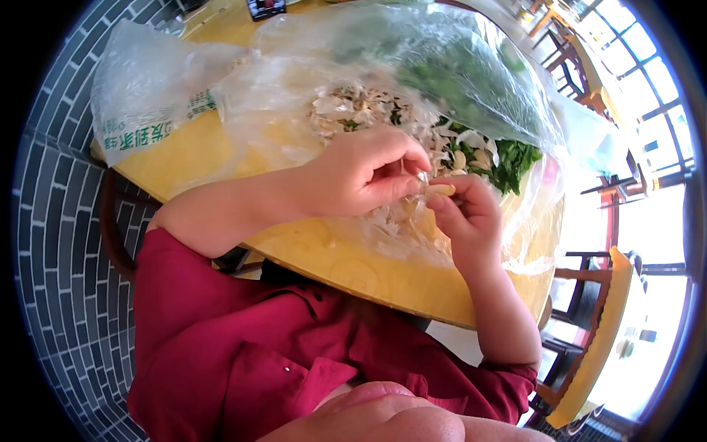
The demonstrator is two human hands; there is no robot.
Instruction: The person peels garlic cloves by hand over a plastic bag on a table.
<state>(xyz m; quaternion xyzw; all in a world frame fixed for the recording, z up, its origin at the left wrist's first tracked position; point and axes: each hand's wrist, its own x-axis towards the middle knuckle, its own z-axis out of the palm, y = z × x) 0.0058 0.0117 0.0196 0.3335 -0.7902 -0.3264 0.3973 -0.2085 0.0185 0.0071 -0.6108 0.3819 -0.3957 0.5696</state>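
Above the near side of the table, my two hands meet at a pale garlic clove (440,190). My right hand (471,214) pinches the clove between thumb and fingers. My left hand (372,169) is closed beside it, thumb and fingertips together on a thin piece of garlic skin (423,177) at the clove's end. Behind them lies a heap of papery garlic skins (353,107), with several bare cloves (460,160) at its right side. Green leaves (518,166) lie just beyond these cloves.
Clear plastic sheeting (287,74) spreads over the yellow table (331,258), covering more greens (449,81). A plastic bag with green print (140,110) hangs over the left edge. A phone (265,7) stands at the far edge. Chairs and another table (596,339) are to the right.
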